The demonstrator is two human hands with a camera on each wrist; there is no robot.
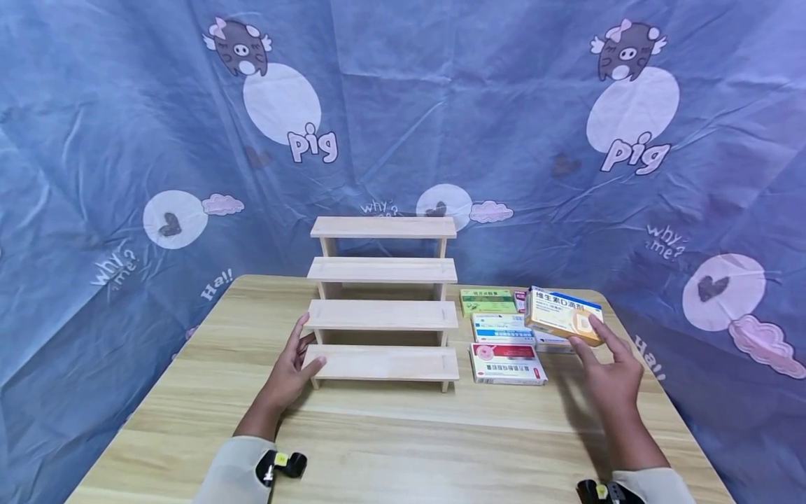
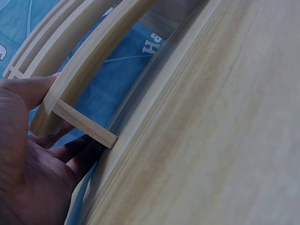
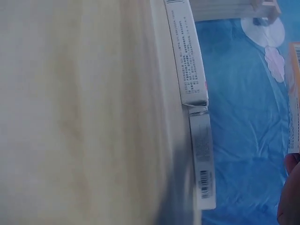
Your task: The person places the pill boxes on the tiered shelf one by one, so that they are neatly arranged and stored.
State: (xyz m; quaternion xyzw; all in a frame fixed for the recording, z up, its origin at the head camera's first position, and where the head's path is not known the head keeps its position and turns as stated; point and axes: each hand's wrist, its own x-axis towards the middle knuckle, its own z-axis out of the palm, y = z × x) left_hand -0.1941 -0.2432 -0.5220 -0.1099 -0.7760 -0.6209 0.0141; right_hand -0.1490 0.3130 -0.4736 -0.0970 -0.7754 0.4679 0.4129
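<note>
A pale wooden step shelf with several tiers stands on the wooden table. My left hand grips its left end at the lowest tier; the left wrist view shows the thumb over the board and fingers beneath it, beside the leg. Off to the right, my right hand pinches a white-and-yellow medicine box between thumb and fingers. That box is tilted and held above other medicine boxes, partly hiding them. Only an edge of it shows in the right wrist view, with a bit of the hand.
Right of the shelf lie a green box, a blue-and-white box, a red-and-white box and a partly covered white box. A pink box peeks out behind. Blue printed cloth hangs behind the table.
</note>
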